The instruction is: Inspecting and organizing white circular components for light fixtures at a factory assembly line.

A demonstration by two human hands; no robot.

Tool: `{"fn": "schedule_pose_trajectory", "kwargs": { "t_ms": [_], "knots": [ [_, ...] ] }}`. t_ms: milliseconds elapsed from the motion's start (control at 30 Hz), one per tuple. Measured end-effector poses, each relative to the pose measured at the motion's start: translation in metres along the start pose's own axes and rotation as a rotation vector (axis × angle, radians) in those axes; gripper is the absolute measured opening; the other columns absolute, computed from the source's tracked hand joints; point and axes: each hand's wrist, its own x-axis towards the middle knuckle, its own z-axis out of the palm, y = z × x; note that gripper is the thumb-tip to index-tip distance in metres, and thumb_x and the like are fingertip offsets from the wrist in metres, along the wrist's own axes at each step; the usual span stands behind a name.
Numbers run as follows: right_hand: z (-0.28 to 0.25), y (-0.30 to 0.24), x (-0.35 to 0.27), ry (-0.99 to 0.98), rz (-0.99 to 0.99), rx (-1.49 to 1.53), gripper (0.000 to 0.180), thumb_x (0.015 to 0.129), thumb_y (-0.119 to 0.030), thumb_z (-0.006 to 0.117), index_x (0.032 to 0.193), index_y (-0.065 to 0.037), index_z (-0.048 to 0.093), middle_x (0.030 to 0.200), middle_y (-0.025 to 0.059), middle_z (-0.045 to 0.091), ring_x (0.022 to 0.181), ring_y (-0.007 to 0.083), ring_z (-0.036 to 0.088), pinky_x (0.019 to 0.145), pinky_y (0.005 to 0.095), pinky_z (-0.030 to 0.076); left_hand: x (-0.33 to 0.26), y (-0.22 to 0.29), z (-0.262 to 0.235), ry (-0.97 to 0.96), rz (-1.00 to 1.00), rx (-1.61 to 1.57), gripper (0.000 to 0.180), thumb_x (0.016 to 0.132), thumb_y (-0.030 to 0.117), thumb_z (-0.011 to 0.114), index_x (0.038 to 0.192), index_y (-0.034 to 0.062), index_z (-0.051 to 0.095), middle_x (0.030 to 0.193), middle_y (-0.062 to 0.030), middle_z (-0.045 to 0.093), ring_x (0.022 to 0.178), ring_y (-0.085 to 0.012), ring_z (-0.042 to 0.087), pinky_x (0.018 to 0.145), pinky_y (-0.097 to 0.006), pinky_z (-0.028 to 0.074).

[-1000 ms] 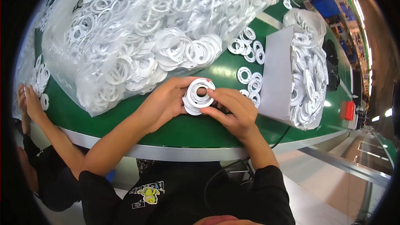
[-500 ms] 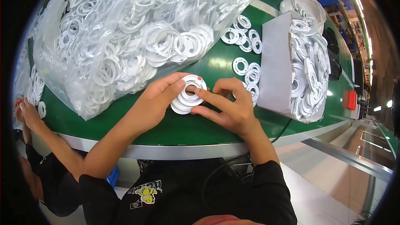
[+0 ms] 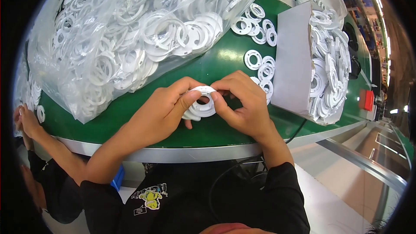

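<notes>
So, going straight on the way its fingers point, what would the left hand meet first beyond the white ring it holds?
Probably the right hand, touching the right side of the white ring, though depth is unclear.

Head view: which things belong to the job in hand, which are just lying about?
In the job, likely:
white rings held by left hand and right hand
ring-filled clear bag
ring-filled carton
loose rings on the green table

Just lying about, apparently:
red box
black cable
</notes>
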Motion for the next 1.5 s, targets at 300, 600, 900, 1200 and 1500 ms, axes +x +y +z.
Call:
{"fn": "schedule_pose_trajectory", "kwargs": {
  "t_ms": [300, 600, 900, 1200, 1500],
  "knots": [
    [0.0, 0.002, -0.002, -0.142, 0.041, -0.038, 0.011, 0.075, -0.008, 0.066, 0.076, -0.004, 0.056, 0.067, 0.0066, 0.053, 0.057, 0.0216, 0.055, 0.049, 0.0312, 0.043, 0.0, -0.007, 0.0, 0.134, 0.306, 0.429, 0.021, 0.097, 0.019, 0.044, 0.094, 0.0016, 0.056, 0.075, -0.0182, 0.058, 0.066, -0.0391, 0.055, 0.058, -0.04, 0.043],
    [0.0, 0.002, -0.003, -0.175, 0.032, -0.042, 0.013, 0.078, -0.011, 0.064, 0.072, -0.004, 0.055, 0.063, 0.007, 0.05, 0.054, 0.0236, 0.052, 0.047, 0.0334, 0.041, 0.002, -0.009, 0.001, 0.147, 0.306, 0.443, 0.022, 0.097, 0.019, 0.045, 0.09, 0.001, 0.056, 0.074, -0.0183, 0.057, 0.066, -0.0391, 0.054, 0.057, -0.04, 0.042],
    [0.001, 0.003, -0.004, -0.223, 0.049, -0.015, 0.007, 0.081, -0.008, 0.061, 0.08, -0.003, 0.057, 0.067, 0.0079, 0.051, 0.054, 0.0216, 0.052, 0.048, 0.0317, 0.04, 0.002, -0.011, 0.001, 0.102, 0.3, 0.423, 0.022, 0.097, 0.02, 0.045, 0.089, 0.0021, 0.055, 0.072, -0.0174, 0.056, 0.064, -0.0382, 0.054, 0.055, -0.04, 0.041],
    [0.002, 0.003, -0.003, -0.209, 0.063, -0.033, 0.006, 0.085, -0.009, 0.059, 0.085, -0.002, 0.059, 0.07, 0.0098, 0.053, 0.059, 0.0242, 0.054, 0.052, 0.0324, 0.042, 0.0, -0.004, 0.001, 0.077, 0.178, 0.379, 0.025, 0.097, 0.02, 0.043, 0.086, 0.0011, 0.053, 0.071, -0.0179, 0.056, 0.064, -0.038, 0.054, 0.057, -0.04, 0.042],
    [-0.004, -0.006, -0.001, -0.263, 0.233, 0.107, 0.013, 0.086, -0.015, 0.061, 0.08, -0.003, 0.059, 0.069, 0.0078, 0.055, 0.052, 0.0201, 0.053, 0.047, 0.0294, 0.041, 0.004, -0.017, 0.0, 0.105, 0.288, 0.43, 0.024, 0.097, 0.02, 0.044, 0.086, 0.0009, 0.054, 0.07, -0.0173, 0.056, 0.061, -0.0368, 0.053, 0.055, -0.039, 0.042]
  ]
}}
